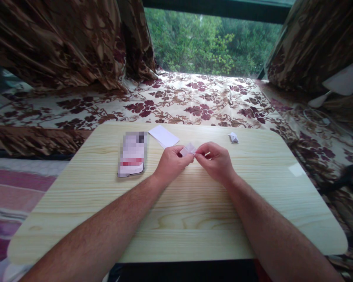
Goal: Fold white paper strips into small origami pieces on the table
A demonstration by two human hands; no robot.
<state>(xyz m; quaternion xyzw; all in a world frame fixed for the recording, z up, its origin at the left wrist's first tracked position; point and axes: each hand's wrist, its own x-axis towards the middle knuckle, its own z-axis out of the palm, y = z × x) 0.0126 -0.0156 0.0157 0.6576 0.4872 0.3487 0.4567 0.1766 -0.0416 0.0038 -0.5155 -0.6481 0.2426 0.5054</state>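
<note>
My left hand (171, 162) and my right hand (216, 159) meet over the middle of a pale wooden table (176, 219). Both pinch a small folded piece of white paper (189, 148) between thumb and fingers, just above the tabletop. A flat white sheet of paper (163, 136) lies on the table just behind my left hand. A small folded paper shape (233, 137) rests further right near the table's far edge.
A phone (132, 154) lies face up on the table left of my hands. Floral fabric (194, 102) covers the surface behind the table, with brown patterned curtains (61, 43) on both sides of a window with green trees.
</note>
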